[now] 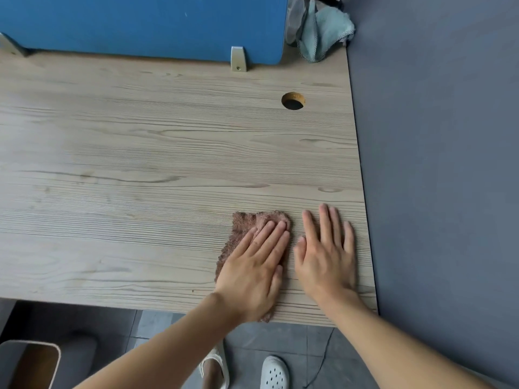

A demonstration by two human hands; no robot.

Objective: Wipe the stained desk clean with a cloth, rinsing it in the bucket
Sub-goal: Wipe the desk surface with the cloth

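Brown cloth (254, 228) lies under the flat left hand (252, 272); right hand (327, 254) spread on desk (140, 164).

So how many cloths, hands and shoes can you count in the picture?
Cloths: 2, the brown cloth and the teal cloth
Hands: 2, the left hand and the right hand
Shoes: 2, the left shoe and the right shoe
Total: 6
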